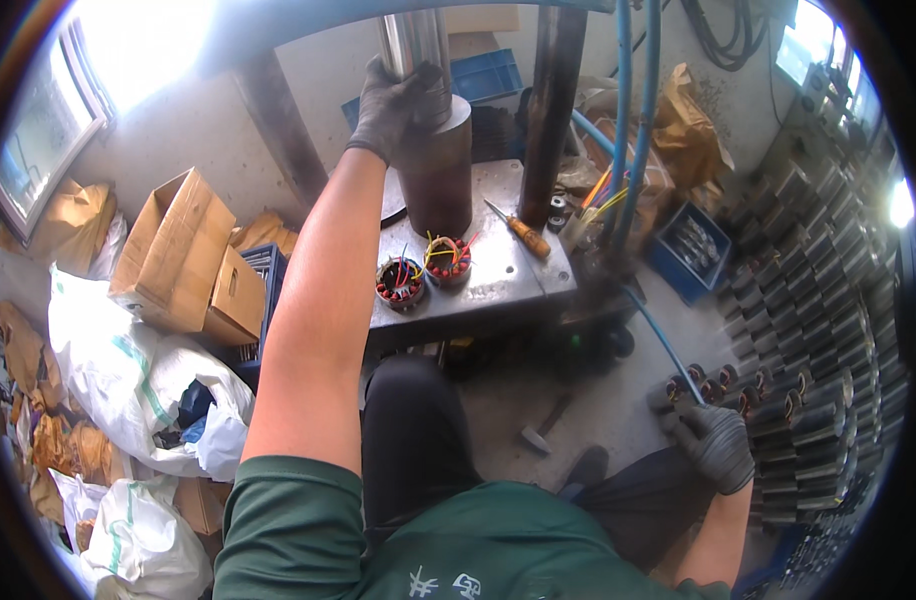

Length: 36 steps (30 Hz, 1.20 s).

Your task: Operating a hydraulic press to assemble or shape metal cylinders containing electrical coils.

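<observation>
My left hand [390, 108], in a dark grey glove, reaches up and is closed around the upper part of a thick metal cylinder [436, 190]. Just above it is the shiny steel ram [415, 42] of a press. The cylinder stands upright on the steel press table [498, 285]. Two wound stator cores with coloured wires, one nearer [400, 288] and one beside the cylinder [448, 262], sit close to its foot. Low at the right, my gloved right hand [718, 447] is closed on the end of a long blue lever [663, 338].
A wooden-handled screwdriver [526, 236] lies on the press table near a dark column [553, 120]. A hammer [546, 428] lies on the floor. Stacked metal cylinders [808, 370] line the right side. Cardboard boxes [173, 255] and white sacks [143, 390] crowd the left.
</observation>
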Each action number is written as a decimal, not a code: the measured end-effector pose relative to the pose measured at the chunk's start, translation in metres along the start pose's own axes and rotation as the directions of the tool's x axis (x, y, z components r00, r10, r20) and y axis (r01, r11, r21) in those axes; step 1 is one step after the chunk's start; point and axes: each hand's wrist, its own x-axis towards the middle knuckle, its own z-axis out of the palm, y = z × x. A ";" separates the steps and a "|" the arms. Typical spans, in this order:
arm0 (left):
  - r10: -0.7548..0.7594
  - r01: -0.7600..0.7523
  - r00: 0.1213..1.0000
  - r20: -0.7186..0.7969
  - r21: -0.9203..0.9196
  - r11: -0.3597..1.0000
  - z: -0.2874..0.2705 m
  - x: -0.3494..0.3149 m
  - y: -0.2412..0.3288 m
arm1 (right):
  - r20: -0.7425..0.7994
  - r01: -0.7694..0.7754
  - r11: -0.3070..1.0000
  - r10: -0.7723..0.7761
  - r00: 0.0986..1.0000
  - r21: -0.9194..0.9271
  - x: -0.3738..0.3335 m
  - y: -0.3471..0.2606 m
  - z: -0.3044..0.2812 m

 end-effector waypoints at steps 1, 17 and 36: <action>-0.007 0.007 1.000 0.002 0.015 1.000 0.000 0.000 0.000 | 0.005 0.015 1.000 -0.015 1.000 -0.011 0.000 0.001 0.000; -0.013 0.015 1.000 -0.028 0.063 0.998 0.005 -0.016 0.026 | 0.188 0.087 0.996 -0.078 0.979 -0.035 0.018 -0.003 -0.029; -0.083 0.074 0.995 0.057 0.149 0.986 -0.005 -0.010 0.019 | 0.209 0.255 0.967 -0.246 0.947 -0.017 0.029 0.022 -0.037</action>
